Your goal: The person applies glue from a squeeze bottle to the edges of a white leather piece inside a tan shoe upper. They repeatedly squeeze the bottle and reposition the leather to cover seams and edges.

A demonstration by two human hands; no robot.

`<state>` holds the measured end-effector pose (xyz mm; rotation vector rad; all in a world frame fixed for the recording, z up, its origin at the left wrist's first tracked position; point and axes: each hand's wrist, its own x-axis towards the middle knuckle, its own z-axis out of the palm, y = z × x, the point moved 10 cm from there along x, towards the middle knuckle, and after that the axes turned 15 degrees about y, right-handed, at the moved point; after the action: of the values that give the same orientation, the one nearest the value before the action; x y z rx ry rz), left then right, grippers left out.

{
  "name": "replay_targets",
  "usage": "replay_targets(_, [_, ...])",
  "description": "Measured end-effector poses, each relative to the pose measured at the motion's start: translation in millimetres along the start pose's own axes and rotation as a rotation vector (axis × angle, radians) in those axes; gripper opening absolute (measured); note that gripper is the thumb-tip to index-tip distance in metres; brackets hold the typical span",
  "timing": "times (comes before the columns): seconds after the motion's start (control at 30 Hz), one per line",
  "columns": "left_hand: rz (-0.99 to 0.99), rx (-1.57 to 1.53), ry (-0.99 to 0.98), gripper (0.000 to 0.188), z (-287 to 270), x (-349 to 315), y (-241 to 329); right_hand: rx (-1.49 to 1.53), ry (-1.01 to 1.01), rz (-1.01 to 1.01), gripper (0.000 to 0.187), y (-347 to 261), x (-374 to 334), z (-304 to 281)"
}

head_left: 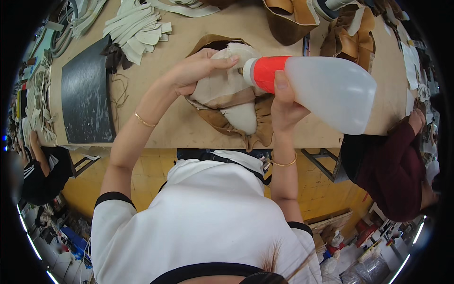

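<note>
In my right hand (287,102) is a translucent white squeeze bottle (331,87) with a red band (270,72) around its neck end. It lies tilted on its side, its nozzle pointing left against a cream fabric lining (222,78). My left hand (201,68) grips the upper edge of that lining between thumb and fingers. The lining belongs to a brown suede shoe upper (213,119) resting on the table in front of me. A white inner piece (242,118) shows at its near side. Whether liquid leaves the nozzle cannot be made out.
A dark, scuffed board (87,92) lies on the table (156,118) at left. Behind it are a pile of cream strips (135,26) and dark scraps (116,54). More brown suede uppers (291,21) stand at the back right. People sit at both sides.
</note>
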<state>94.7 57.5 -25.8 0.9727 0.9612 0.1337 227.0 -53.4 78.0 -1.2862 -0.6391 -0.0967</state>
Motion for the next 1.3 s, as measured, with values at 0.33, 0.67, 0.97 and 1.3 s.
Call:
replay_targets(0.33, [-0.040,-0.176,0.033,0.035,-6,-2,0,0.057,-0.007,0.024,0.024,4,3,4])
replay_targets(0.67, [-0.033,-0.243,-0.073,0.037,-8,-2,5,-0.154,-0.163,0.043,0.025,12,-4,-2])
replay_targets(0.97, [-0.057,-0.277,-0.016,0.035,-8,-1,5,-0.271,-0.182,-0.092,0.025,11,-14,-13])
replay_targets(1.3, [-0.047,-0.280,-0.022,0.040,-3,2,7,-0.344,-0.228,-0.146,0.032,-1,-12,-15])
